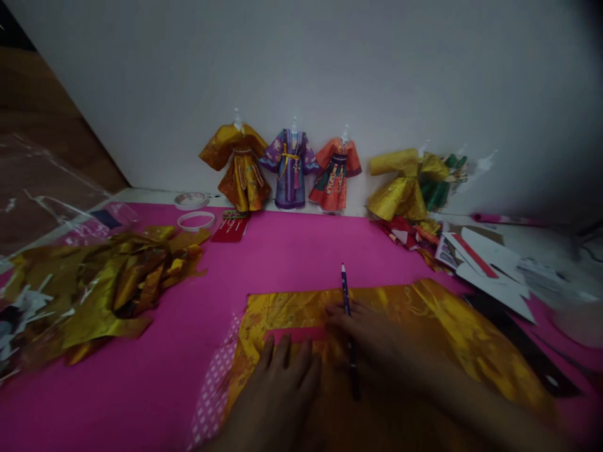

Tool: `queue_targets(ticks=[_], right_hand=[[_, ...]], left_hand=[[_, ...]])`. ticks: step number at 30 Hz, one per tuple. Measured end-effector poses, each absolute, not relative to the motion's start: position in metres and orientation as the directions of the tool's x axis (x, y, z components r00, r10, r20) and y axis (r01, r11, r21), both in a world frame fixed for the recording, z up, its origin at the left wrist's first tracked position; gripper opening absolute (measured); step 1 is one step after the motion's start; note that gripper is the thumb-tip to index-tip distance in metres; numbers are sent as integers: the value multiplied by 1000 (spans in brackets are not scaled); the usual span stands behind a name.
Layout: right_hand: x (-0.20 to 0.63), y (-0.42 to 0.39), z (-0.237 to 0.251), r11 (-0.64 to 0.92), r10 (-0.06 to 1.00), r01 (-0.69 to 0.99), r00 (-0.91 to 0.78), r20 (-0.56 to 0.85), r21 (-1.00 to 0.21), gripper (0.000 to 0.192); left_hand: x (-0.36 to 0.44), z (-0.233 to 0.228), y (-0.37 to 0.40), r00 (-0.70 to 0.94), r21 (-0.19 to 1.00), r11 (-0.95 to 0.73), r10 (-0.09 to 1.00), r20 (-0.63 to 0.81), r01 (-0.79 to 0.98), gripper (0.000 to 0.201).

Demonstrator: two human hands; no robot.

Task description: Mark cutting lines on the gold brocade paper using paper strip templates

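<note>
Pressing gold paper (pixel 424 326) flat, left hand (pixel 277 389) fingers spread; right hand (pixel 377 345) grips pen (pixel 346 301)

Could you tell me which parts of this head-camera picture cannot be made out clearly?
- Pen: its lower end is hidden under the right hand.
- Gold patterned sheet: its near part is cut off by the bottom edge.
- Left hand: blurred and dim; whatever lies beneath it is hidden.
- Gold scrap pile: motion blur merges the pieces.
</note>
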State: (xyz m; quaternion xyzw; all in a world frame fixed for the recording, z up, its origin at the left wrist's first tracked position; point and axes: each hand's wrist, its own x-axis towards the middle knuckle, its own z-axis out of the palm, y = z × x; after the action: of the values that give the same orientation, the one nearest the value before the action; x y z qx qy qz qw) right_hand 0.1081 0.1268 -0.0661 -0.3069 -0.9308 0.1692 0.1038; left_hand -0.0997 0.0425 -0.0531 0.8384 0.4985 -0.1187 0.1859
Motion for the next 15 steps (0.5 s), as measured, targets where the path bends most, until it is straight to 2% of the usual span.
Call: queue_targets(ticks=[3, 8, 12, 15], right_hand=[[101, 125, -62, 714, 637, 497, -754, 162, -493, 30], [87, 131, -58, 425, 826, 332, -523, 210, -842, 44], [64, 151, -58, 178, 925, 119, -358, 125, -977, 56], [43, 163, -64, 9, 931, -5, -365, 10, -1000, 46]], left_hand=[[-101, -57, 41, 475, 198, -432, 812, -341, 880, 75], [-105, -62, 41, 492, 216, -442, 797, -350, 871, 85], [-105, -69, 40, 509, 178, -477, 792, -337, 861, 82], [-107, -86, 36, 532, 132, -515, 816, -227, 847, 63]])
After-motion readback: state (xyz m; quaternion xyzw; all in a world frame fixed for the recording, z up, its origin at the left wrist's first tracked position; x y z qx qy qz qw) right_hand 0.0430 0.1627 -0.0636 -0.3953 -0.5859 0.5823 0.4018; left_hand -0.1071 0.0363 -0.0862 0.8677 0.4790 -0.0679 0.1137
